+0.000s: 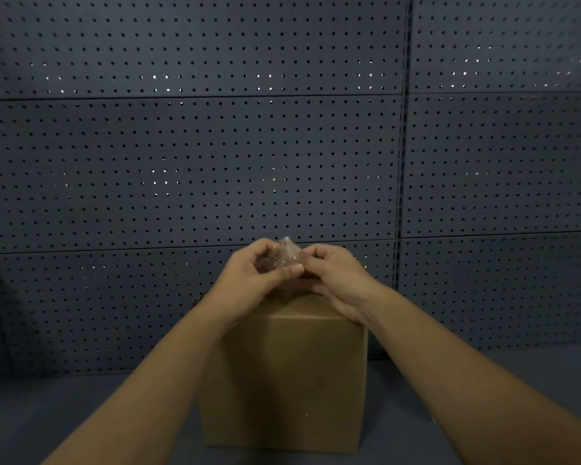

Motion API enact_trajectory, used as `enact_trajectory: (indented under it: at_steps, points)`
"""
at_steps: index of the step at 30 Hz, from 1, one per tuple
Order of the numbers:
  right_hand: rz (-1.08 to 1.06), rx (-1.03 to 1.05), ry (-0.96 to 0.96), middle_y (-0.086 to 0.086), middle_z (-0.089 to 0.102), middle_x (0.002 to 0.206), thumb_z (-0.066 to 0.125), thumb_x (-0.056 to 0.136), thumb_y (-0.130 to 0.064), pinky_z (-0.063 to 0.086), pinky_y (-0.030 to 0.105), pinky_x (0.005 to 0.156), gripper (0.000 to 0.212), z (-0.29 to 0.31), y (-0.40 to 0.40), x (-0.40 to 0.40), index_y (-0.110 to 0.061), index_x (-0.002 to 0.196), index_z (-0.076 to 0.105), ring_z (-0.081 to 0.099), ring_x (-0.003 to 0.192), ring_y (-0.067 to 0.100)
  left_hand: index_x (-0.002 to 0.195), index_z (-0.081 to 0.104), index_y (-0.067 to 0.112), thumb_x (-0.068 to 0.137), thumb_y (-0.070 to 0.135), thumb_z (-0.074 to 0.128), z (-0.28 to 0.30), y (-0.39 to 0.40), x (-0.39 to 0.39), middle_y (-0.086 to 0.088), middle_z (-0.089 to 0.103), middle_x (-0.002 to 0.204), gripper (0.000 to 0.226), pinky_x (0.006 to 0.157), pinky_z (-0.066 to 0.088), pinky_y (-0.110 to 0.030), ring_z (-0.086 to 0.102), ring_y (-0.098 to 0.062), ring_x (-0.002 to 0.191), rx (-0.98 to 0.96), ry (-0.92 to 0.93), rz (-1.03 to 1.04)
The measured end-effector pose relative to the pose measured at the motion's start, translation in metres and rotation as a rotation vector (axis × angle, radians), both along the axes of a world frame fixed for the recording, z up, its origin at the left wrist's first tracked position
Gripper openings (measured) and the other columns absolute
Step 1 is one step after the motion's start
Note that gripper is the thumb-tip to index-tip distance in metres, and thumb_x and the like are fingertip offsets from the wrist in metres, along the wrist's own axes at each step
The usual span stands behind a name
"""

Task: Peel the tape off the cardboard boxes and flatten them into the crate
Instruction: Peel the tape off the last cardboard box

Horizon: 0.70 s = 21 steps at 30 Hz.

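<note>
A brown cardboard box (pixel 287 380) stands upright on the dark table in front of me, its front face toward the camera. Above its top edge both hands meet around a crumpled wad of clear tape (pixel 287 251). My left hand (pixel 255 276) curls round the wad, thumb tip pressed against it. From the other side my right hand (pixel 336 276) pinches the same tape, its heel close to the box's top right corner. Most of the box's top is hidden behind my hands.
A dark grey pegboard wall (pixel 282 146) rises right behind the box, with a vertical seam (pixel 401 162) at the right. The dark table surface (pixel 64 407) extends to both sides of the box. No crate is in view.
</note>
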State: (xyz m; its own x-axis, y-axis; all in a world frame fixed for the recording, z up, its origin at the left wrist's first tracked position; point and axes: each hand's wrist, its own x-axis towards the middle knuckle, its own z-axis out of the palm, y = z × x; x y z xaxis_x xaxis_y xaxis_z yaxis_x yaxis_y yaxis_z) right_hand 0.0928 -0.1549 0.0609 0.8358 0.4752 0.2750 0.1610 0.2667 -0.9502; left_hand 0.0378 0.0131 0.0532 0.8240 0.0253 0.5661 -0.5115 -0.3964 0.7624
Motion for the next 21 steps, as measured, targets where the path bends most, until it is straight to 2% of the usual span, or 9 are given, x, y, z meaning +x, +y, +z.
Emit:
enact_trajectory:
  at_steps: [2,4,7,9,11,15,18,20,21]
  points:
    - [0.089,0.062,0.055,0.028,0.072,0.11,0.064,0.1,-0.019,0.061,0.044,0.092,0.024,0.0,-0.003,0.0,0.005,0.101,0.069,0.073,0.103,0.036,0.103,0.069,0.006,0.089,0.021,0.08,-0.001,0.004,0.001,-0.012,0.074,0.099,0.023,0.083,0.062,-0.035,0.072,-0.022,0.09,-0.087,0.019,0.0]
    - [0.068,0.092,0.077,0.028,0.073,0.106,0.066,0.099,-0.022,0.061,0.044,0.092,0.026,0.001,-0.003,-0.001,0.003,0.094,0.07,0.073,0.105,0.036,0.104,0.066,0.001,0.093,0.012,0.075,-0.002,0.008,0.001,-0.018,0.072,0.104,0.018,0.086,0.062,-0.035,0.073,-0.027,0.099,-0.181,0.063,-0.013]
    - [-0.128,0.24,0.129,0.027,0.073,0.092,0.067,0.099,-0.017,0.063,0.043,0.084,0.023,0.002,-0.004,-0.001,0.003,0.086,0.068,0.076,0.095,0.037,0.102,0.063,0.003,0.098,0.005,0.066,-0.001,0.014,0.001,-0.022,0.069,0.105,0.005,0.087,0.062,-0.036,0.074,-0.029,0.101,-0.323,0.12,-0.041]
    - [-0.26,0.411,0.198,0.023,0.072,0.082,0.063,0.099,-0.013,0.064,0.042,0.079,0.024,0.001,-0.008,0.006,0.002,0.08,0.064,0.076,0.088,0.037,0.1,0.06,0.003,0.1,0.006,0.063,0.001,0.016,0.001,-0.019,0.067,0.101,0.005,0.084,0.063,-0.034,0.075,-0.027,0.095,-0.407,0.15,-0.035]
    - [-0.333,0.463,0.182,0.02,0.07,0.077,0.06,0.099,-0.01,0.064,0.042,0.079,0.025,0.0,-0.009,0.009,0.001,0.077,0.064,0.074,0.084,0.035,0.1,0.058,0.003,0.101,0.008,0.062,0.002,0.014,0.002,-0.015,0.066,0.098,0.007,0.082,0.063,-0.032,0.075,-0.025,0.092,-0.437,0.167,-0.003]
    - [-0.52,0.192,0.005,0.01,0.073,0.088,0.065,0.097,-0.017,0.052,0.043,0.101,0.024,-0.004,-0.003,0.012,-0.01,0.075,0.071,0.066,0.091,0.02,0.113,0.058,0.002,0.105,0.013,0.058,0.002,0.011,0.007,-0.012,0.06,0.104,0.013,0.084,0.063,-0.032,0.071,-0.021,0.093,-0.429,0.155,0.039]
    - [-0.462,0.005,-0.108,0.01,0.07,0.094,0.067,0.098,-0.032,0.051,0.037,0.084,0.025,-0.003,-0.003,0.005,-0.012,0.086,0.074,0.059,0.089,0.019,0.121,0.055,0.003,0.106,0.017,0.056,0.001,0.013,0.005,-0.011,0.062,0.11,0.021,0.088,0.062,-0.032,0.071,-0.021,0.098,-0.378,0.136,0.037]
    - [-0.323,-0.169,-0.247,0.01,0.071,0.099,0.068,0.095,-0.046,0.053,0.034,0.072,0.031,-0.002,-0.001,-0.002,-0.015,0.097,0.075,0.061,0.082,0.018,0.119,0.057,0.007,0.104,0.023,0.061,0.0,0.011,0.003,-0.008,0.07,0.109,0.022,0.089,0.06,-0.032,0.073,-0.018,0.098,-0.212,0.127,0.043]
    - [-0.244,-0.211,-0.301,0.006,0.072,0.1,0.07,0.094,-0.047,0.056,0.033,0.071,0.032,-0.002,0.001,-0.006,-0.017,0.102,0.076,0.065,0.084,0.018,0.118,0.058,0.01,0.102,0.025,0.064,0.0,0.01,0.003,-0.005,0.072,0.109,0.023,0.088,0.059,-0.031,0.073,-0.016,0.099,-0.107,0.124,0.057]
